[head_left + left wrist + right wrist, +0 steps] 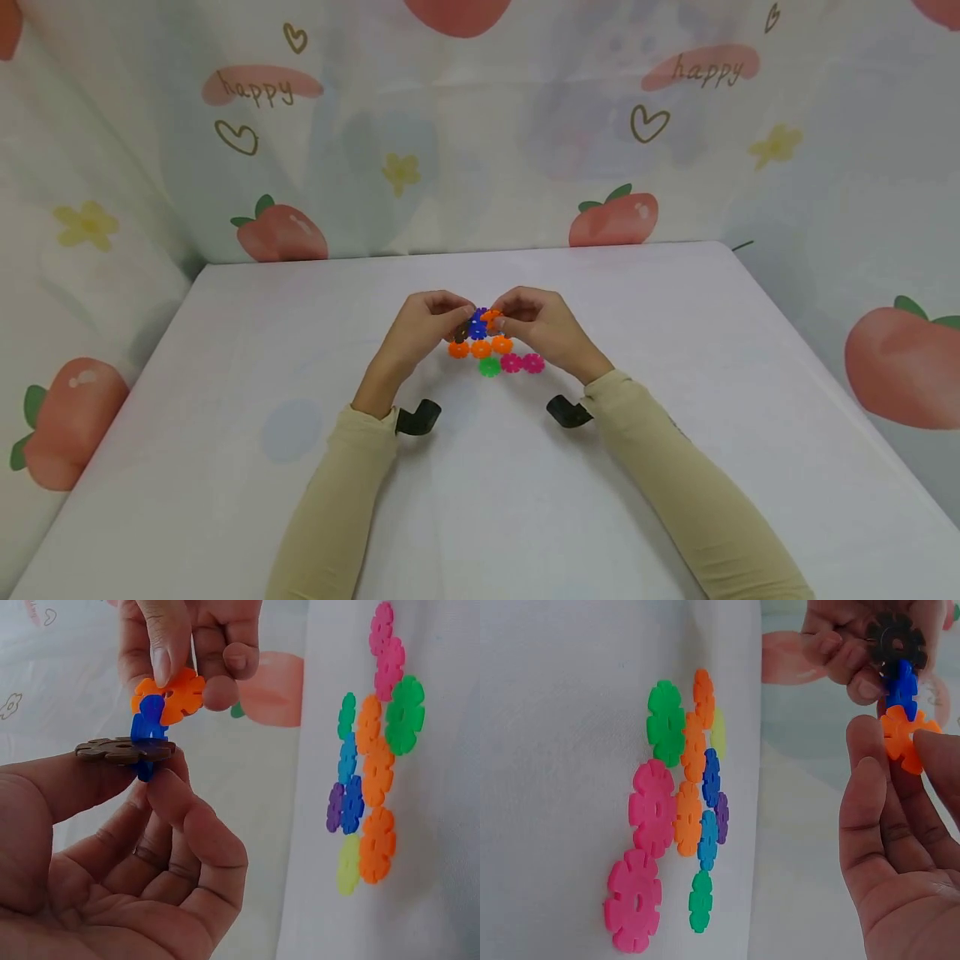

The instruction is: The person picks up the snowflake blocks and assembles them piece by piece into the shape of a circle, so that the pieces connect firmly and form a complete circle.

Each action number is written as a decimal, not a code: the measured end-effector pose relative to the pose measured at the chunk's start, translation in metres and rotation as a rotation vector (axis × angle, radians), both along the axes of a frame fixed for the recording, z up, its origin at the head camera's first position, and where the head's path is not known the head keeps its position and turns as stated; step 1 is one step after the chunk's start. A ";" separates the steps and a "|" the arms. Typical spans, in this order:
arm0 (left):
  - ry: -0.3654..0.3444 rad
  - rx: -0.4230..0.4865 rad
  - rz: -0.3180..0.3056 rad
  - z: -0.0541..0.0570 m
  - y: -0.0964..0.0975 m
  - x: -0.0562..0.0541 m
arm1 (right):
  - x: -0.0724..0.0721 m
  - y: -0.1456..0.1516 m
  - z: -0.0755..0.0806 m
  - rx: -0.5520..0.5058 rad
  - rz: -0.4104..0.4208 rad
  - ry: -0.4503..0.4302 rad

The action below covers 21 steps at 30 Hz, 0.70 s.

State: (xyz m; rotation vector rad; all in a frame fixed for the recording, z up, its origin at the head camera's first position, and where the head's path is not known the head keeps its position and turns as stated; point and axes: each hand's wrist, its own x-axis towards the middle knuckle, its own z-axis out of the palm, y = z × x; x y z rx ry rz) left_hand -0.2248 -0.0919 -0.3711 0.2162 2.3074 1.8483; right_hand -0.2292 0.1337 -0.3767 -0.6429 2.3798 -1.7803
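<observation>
My left hand (423, 329) pinches a dark brown snowflake disc (105, 750) between thumb and fingers. My right hand (546, 325) pinches an orange snowflake disc (184, 694) the same way. Between the two is a blue snowflake disc (148, 726), crossing both at an angle and seemingly slotted into each. This short chain is held up above the table, in front of both hands. The right wrist view shows the same brown disc (897, 641), blue disc (903, 686) and orange disc (901, 739) in a row.
Loose snowflake discs lie close together on the white table (480, 500) below the hands: several orange (377, 771), pink (654, 810), green (665, 724), light blue (708, 840), blue (711, 778), purple (722, 817) and yellow (349, 864). A printed curtain (480, 125) hangs behind the table.
</observation>
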 end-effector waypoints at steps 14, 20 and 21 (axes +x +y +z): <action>-0.023 -0.045 0.001 0.003 -0.007 -0.003 | -0.005 0.010 -0.003 0.061 -0.026 -0.001; -0.056 -0.048 0.022 0.004 -0.008 -0.004 | -0.004 0.017 -0.006 0.148 -0.050 -0.063; -0.062 -0.048 0.025 0.004 -0.008 -0.004 | -0.004 0.018 -0.006 0.170 -0.053 -0.066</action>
